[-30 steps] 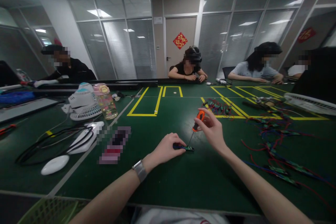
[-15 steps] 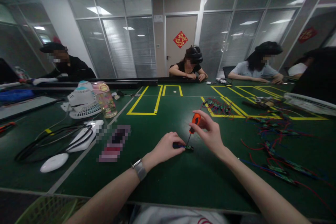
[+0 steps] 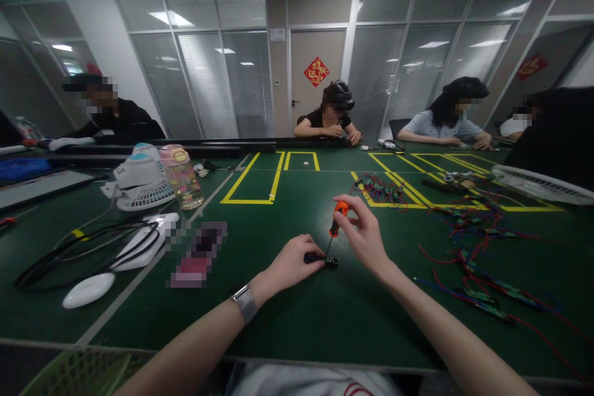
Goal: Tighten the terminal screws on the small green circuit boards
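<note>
My left hand [image 3: 293, 261], with a watch on its wrist, pinches a small dark part joined to a small green circuit board [image 3: 331, 262] on the green table. The fingers of my right hand [image 3: 364, 232] are closed round the orange and black handle of a screwdriver [image 3: 338, 219]. It stands nearly upright, its shaft pointing down at the board just beside my left fingertips. Whether the tip touches the board is too small to tell.
On the right lie boards with red and blue wires [image 3: 487, 288]; another wired bunch [image 3: 380, 189] is farther back. At left are a bottle [image 3: 183, 179], a white fan [image 3: 143, 182], a phone [image 3: 199, 253] and black cables [image 3: 51, 260]. Several people sit across the table.
The view has shifted slightly, moving most things a little left in the picture. My right fingers have changed their hold on the screwdriver handle a little; my left hand keeps its pinch.
</note>
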`<state>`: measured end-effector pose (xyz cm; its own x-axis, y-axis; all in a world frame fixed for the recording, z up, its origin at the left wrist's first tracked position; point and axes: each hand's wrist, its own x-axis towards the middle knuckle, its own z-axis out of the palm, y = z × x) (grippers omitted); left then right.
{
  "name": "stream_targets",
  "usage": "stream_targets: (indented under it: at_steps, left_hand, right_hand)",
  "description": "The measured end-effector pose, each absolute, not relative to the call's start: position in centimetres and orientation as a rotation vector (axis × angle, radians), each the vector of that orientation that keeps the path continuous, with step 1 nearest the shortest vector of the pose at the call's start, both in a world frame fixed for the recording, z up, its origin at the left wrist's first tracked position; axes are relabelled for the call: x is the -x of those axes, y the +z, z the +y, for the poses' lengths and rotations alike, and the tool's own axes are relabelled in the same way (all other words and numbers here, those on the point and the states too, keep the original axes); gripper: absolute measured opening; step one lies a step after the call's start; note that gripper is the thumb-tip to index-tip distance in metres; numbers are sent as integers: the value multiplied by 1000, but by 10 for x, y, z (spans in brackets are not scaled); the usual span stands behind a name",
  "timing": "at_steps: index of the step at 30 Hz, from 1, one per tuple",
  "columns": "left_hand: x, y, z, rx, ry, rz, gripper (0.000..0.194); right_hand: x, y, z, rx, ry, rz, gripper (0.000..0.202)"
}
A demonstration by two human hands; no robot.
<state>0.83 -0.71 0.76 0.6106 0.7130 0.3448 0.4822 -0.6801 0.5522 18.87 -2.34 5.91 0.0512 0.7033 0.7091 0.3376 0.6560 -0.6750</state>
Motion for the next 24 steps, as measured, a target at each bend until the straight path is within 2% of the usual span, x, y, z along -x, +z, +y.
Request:
stream_targets:
  at_steps: [5, 16, 24]
  left_hand:
    - [-8, 11, -8, -2428, 758, 949, 10]
    - [-8, 9, -7, -2393, 755, 927, 10]
    - [-9, 11, -8, -2383, 757, 928, 9]
  right_hand:
    - [-194, 65, -20, 862, 388, -1498, 13]
    - [-195, 60, -20, 726, 894, -1507, 32]
    - [-192, 62, -22, 701, 865, -1524, 24]
